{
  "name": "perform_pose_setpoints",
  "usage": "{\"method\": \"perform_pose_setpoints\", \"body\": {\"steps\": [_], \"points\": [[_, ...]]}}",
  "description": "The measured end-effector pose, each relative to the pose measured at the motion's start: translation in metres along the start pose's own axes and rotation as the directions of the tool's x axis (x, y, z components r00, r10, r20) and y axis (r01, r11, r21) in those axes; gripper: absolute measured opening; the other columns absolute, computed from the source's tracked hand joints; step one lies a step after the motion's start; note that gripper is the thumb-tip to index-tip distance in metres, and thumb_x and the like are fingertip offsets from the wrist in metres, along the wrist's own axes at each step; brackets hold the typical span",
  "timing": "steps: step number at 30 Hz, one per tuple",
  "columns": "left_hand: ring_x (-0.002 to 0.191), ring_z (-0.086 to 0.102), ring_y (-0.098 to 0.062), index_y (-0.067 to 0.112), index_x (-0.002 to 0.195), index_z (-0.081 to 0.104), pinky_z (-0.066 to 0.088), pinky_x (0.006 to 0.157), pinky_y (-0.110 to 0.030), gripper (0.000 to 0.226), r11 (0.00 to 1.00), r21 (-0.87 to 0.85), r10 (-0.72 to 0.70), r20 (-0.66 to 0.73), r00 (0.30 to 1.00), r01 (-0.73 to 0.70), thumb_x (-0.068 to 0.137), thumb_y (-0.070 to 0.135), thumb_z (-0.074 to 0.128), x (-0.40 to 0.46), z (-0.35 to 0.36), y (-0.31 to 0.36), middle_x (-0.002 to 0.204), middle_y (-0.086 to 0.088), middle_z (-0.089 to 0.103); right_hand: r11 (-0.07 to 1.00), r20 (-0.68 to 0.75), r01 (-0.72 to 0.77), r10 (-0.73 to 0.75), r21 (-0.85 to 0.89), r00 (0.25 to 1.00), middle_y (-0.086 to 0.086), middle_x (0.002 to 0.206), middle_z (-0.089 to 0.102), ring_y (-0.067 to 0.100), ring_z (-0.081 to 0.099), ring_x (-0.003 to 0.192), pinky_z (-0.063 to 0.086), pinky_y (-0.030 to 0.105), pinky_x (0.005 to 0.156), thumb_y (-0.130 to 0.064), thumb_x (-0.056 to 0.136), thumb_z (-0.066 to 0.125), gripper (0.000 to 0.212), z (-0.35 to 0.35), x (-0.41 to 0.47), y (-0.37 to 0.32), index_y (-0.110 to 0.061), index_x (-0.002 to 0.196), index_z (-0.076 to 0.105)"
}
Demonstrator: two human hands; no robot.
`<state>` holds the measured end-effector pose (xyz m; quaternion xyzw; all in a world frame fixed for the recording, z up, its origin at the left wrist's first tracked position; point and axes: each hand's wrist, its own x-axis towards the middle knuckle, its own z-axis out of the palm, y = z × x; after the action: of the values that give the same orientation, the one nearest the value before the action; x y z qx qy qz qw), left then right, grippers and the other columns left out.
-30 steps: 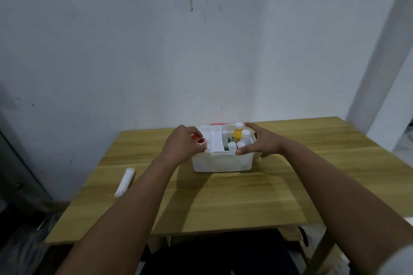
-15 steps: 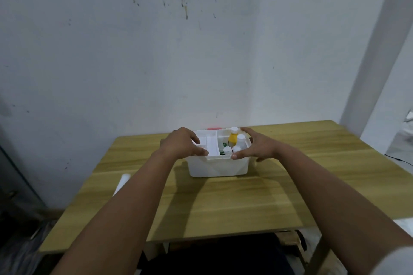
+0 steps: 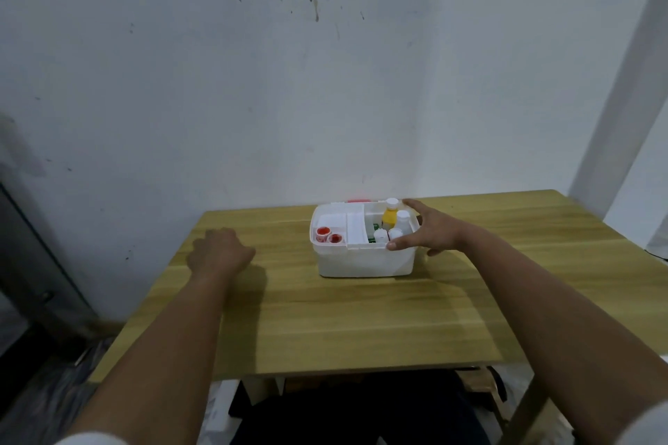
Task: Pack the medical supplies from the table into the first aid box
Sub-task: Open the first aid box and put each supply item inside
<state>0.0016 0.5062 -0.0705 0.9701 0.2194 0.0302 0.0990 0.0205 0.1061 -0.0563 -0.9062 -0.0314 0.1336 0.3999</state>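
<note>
The white first aid box [image 3: 365, 262] stands open on the wooden table [image 3: 361, 321], near its far edge. Its left tray holds two small red-topped jars [image 3: 328, 235]. The right compartment has a yellow bottle [image 3: 390, 216] with a white cap, several white bottles [image 3: 402, 222] and something green [image 3: 374, 229]. My right hand [image 3: 428, 233] grips the box's right rim, thumb on the near edge and fingers over the far corner. My left hand [image 3: 220, 252] rests on the table left of the box with its fingers curled under. What lies beneath it is hidden.
A stained white wall rises just behind the table. A red strip [image 3: 358, 199] shows behind the box's far rim. A dark panel [image 3: 32, 246] stands at the left, and a white pillar [image 3: 621, 101] at the right.
My left hand left the box's left end and moved left onto the table, uncovering the red-topped jars. The white tube seen at the table's left is now out of sight. My right hand stays on the box.
</note>
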Motion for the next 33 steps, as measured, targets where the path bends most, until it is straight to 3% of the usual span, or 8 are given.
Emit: {"method": "perform_pose_setpoints", "body": {"steps": [4,7,12,15,21,29,31,33], "points": [[0.134,0.042,-0.041,0.015,0.146,0.043,0.045,0.1,-0.048,0.086,0.979,0.068,-0.201,0.214,0.956,0.191,0.074,0.058,0.063,0.01,0.013,-0.041,0.155,-0.021,0.031,1.0,0.005,0.004,-0.004,0.011,1.0,-0.009,0.143,0.049,0.024,0.054,0.123,0.062,0.046,0.08,-0.061,0.05,0.095,0.135,0.001,0.0,0.0,-0.044,0.159,0.016],[0.123,0.051,-0.038,0.008,0.144,0.042,0.05,0.094,-0.044,0.076,0.977,0.05,-0.212,0.276,0.938,0.206,0.078,0.042,0.062,0.018,0.023,-0.048,0.145,-0.02,0.042,1.0,-0.004,0.001,-0.001,0.014,1.0,-0.009,0.143,0.051,0.024,0.056,0.123,0.062,0.046,0.08,-0.06,0.051,0.095,0.134,0.002,-0.001,0.0,-0.044,0.158,0.017],[0.104,0.06,-0.035,0.009,0.114,0.051,0.052,0.081,-0.041,0.033,0.979,-0.188,-0.062,0.093,0.994,0.078,0.088,0.025,0.065,0.013,0.023,-0.036,0.117,-0.016,0.06,1.0,-0.009,0.008,-0.008,0.013,1.0,-0.011,0.141,0.052,0.021,0.056,0.123,0.063,0.044,0.08,-0.058,0.055,0.095,0.127,0.002,-0.004,-0.001,-0.046,0.157,0.02],[0.101,0.064,-0.033,0.015,0.109,0.062,0.054,0.083,-0.039,0.034,0.921,-0.388,0.024,-0.002,1.0,-0.023,0.079,0.025,0.075,0.008,0.006,-0.005,0.113,-0.012,0.067,1.0,-0.008,0.008,-0.008,0.007,1.0,-0.011,0.142,0.051,0.021,0.056,0.123,0.063,0.043,0.08,-0.06,0.053,0.095,0.128,0.002,-0.005,-0.002,-0.046,0.156,0.02],[0.097,0.068,-0.027,0.013,0.112,0.069,0.061,0.083,-0.043,0.041,0.737,-0.652,0.224,-0.011,0.975,-0.177,0.073,0.016,0.083,-0.007,-0.035,0.101,0.107,-0.008,0.067,1.0,0.002,0.011,-0.011,0.022,1.0,-0.01,0.139,0.05,0.024,0.055,0.123,0.061,0.043,0.079,-0.054,0.06,0.094,0.124,0.002,-0.008,-0.004,-0.044,0.157,0.018],[0.084,0.074,-0.027,0.011,0.099,0.066,0.062,0.081,-0.044,0.034,0.765,-0.555,0.423,0.047,0.905,-0.329,0.074,0.02,0.087,-0.04,-0.025,0.183,0.093,-0.006,0.068,0.999,0.006,0.02,-0.021,0.03,1.0,-0.004,0.151,0.045,0.024,0.052,0.124,0.061,0.045,0.082,-0.055,0.059,0.095,0.133,0.001,-0.006,-0.002,-0.041,0.161,0.01],[0.087,0.073,-0.027,0.012,0.099,0.065,0.061,0.08,-0.041,0.037,0.8,-0.483,0.434,0.056,0.899,-0.356,0.077,0.033,0.087,-0.043,-0.019,0.187,0.098,-0.007,0.07,1.0,0.01,0.021,-0.021,0.022,1.0,-0.002,0.155,0.042,0.024,0.051,0.124,0.061,0.044,0.082,-0.054,0.06,0.095,0.134,0.0,-0.004,0.0,-0.041,0.161,0.009],[0.103,0.068,-0.025,0.014,0.115,0.067,0.054,0.08,-0.035,0.055,0.815,-0.443,0.4,-0.036,0.916,-0.373,0.081,0.056,0.077,-0.04,-0.016,0.185,0.113,-0.003,0.067,1.0,0.029,0.015,-0.015,0.004,0.999,-0.002,0.156,0.042,0.025,0.052,0.125,0.061,0.043,0.081,-0.057,0.058,0.094,0.135,-0.003,-0.001,0.0,-0.041,0.161,0.009]]}}
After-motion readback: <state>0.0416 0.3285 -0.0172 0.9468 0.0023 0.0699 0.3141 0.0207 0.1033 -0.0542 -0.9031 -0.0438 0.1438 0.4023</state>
